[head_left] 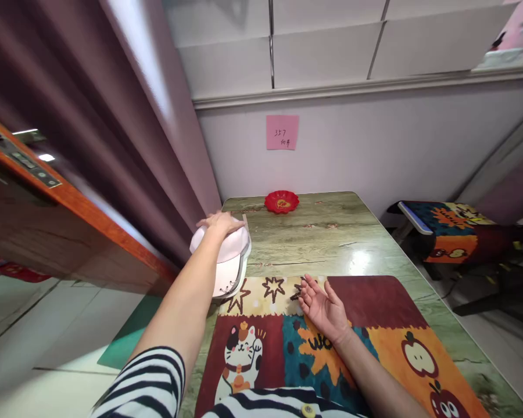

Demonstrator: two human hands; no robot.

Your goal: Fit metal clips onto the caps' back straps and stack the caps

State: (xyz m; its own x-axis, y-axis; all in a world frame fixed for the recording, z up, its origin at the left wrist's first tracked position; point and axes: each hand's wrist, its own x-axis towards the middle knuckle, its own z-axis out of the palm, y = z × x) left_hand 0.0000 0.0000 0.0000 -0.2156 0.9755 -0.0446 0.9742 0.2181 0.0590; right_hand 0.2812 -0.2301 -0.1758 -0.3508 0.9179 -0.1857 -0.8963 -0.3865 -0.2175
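Note:
A pale pink and white cap (229, 273) sits at the left edge of the table, its brim toward me. On top of its crown lies my left hand (221, 223), fingers spread over the fabric; whether they grip it is hard to tell. My right hand (323, 307) rests palm up over the patterned mat (361, 299), fingers slightly curled and apart, with nothing in it. A red scalloped dish (281, 202) stands at the back of the table.
The wood-patterned table (305, 238) meets a wall bearing a pink note (282, 132). A purple curtain (157, 116) and an orange-edged door (91, 209) are on the left. A stool (453, 223) with a patterned cover stands at the right.

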